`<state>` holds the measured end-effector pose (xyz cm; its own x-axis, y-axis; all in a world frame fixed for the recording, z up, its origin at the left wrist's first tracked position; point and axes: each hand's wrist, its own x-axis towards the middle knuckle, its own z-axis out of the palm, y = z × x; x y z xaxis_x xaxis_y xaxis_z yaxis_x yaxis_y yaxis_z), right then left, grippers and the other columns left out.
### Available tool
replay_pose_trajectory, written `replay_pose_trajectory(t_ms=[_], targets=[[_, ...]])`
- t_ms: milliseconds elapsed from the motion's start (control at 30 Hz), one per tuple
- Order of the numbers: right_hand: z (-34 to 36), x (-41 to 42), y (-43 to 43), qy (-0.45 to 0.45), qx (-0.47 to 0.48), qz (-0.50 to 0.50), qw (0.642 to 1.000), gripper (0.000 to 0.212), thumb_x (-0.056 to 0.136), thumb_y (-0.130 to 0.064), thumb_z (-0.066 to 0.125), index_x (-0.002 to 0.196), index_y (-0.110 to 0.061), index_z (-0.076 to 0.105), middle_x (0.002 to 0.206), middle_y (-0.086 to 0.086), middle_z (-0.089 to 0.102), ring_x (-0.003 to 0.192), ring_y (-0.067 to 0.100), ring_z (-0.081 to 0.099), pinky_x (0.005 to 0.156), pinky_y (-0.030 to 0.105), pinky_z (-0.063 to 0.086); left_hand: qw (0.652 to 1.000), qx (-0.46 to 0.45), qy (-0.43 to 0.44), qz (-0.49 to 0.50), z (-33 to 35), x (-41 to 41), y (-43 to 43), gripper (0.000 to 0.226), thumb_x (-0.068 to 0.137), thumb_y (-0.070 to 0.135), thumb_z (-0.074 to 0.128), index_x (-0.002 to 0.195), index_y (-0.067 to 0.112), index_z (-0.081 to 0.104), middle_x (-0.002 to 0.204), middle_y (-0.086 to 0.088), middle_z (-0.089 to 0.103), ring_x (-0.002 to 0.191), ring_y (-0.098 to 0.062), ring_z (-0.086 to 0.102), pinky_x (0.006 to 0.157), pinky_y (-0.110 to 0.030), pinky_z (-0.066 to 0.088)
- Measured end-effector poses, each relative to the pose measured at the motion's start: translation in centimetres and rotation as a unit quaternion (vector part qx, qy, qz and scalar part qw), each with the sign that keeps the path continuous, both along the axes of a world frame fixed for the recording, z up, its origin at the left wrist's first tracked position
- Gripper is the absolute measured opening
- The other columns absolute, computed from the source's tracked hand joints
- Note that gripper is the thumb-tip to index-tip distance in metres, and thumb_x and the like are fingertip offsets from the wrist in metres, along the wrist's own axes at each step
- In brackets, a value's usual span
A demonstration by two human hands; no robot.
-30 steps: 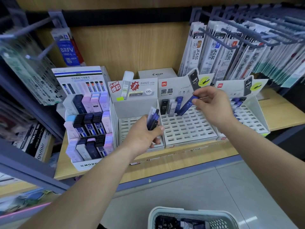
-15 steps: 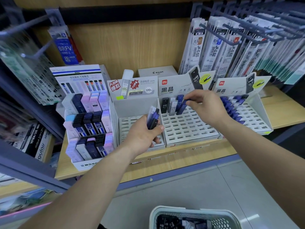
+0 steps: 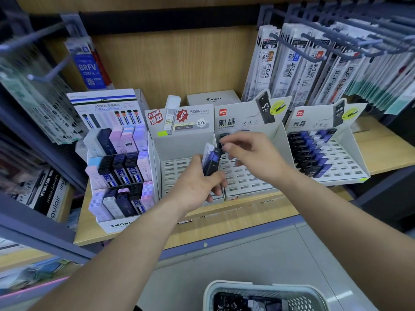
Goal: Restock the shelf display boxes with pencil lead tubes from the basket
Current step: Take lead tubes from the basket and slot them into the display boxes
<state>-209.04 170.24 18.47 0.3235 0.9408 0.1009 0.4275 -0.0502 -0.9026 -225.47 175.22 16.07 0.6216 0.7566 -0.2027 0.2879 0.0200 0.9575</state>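
Observation:
My left hand (image 3: 197, 182) grips a small bundle of black, blue and white lead tubes (image 3: 211, 161) upright, in front of the seam between two white display boxes. My right hand (image 3: 253, 153) hovers just right of the bundle over the middle display box (image 3: 247, 180). Its fingertips are close to the tube tops and I see nothing between them. It hides most of that box's back row; one black tube (image 3: 222, 139) shows. The right display box (image 3: 350, 162) holds several black and blue tubes. The basket (image 3: 224, 288), at the bottom edge, contains more tubes.
An empty slotted box (image 3: 177, 171) stands left of the middle one. A stepped Mono display (image 3: 121, 167) full of lead cases sits further left. Refill packs hang on pegs (image 3: 314, 63) at the upper right. The wooden shelf edge (image 3: 224, 223) runs below the boxes.
My right hand set the blue tube into the middle box's back row, let go, and moved left to the bundle. My left hand has stayed put with the bundle.

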Motion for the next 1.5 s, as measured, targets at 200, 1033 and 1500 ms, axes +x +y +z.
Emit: replay_pose_trajectory(t_ms=[200,1033,1500], targets=[[0.4,-0.8,-0.3,0.094,-0.026,0.038,0.995,0.016,0.095,-0.005,0.064,0.099,-0.019,0.072,0.087,0.006,0.074,0.073,0.013,0.068,0.069,0.028,0.058,1.000,0.009,-0.007,-0.020,0.1,0.0,-0.1,0.019,0.097,0.011,0.060,0.112,0.015,0.050,0.083,-0.004,0.072,0.062,-0.016,0.063,0.049,-0.029,0.045],[2.1,14.8,-13.3,-0.047,0.040,-0.263,0.963,0.016,0.090,-0.007,0.072,0.089,-0.022,0.067,0.084,0.000,0.069,0.071,0.010,0.063,0.073,0.027,0.057,0.998,0.009,0.040,-0.043,-0.1,6.5,-3.9,0.021,0.092,0.024,0.069,0.101,0.009,0.057,0.066,-0.001,0.052,0.056,-0.019,0.046,0.058,-0.035,0.044],[-2.6,23.6,-9.7,-0.198,-0.018,-0.303,0.932,0.016,0.091,-0.011,0.070,0.090,-0.026,0.067,0.092,-0.005,0.069,0.079,0.002,0.062,0.076,0.023,0.047,0.999,-0.030,-0.011,-0.032,-1.5,11.8,-6.1,0.011,0.097,0.018,0.063,0.106,0.012,0.063,0.081,-0.002,0.068,0.064,-0.012,0.056,0.064,-0.026,0.054]])
